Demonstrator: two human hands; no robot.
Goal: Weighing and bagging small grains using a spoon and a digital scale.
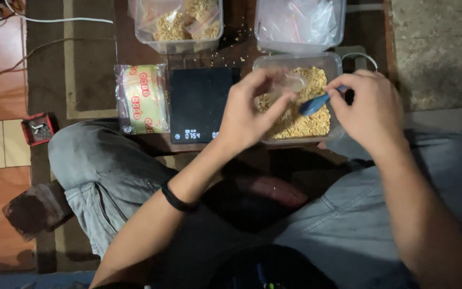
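Observation:
My left hand [249,109] holds a small clear plastic bag [289,84] open above a clear tub [335,67] filled with tan granules [300,120]. My right hand [370,107] grips a blue spoon [316,103], its bowl pointing left toward the bag, just over the granules. A black digital scale [198,101] lies to the left of the tub with its display lit and nothing on its platform.
A roll of tape in a clear wrapper [141,99] lies left of the scale. Farther back stand a tub of filled small bags [180,24] and a tub of empty bags [299,24]. A small red box [37,128] and cables [54,20] lie at left. My knees frame the work area.

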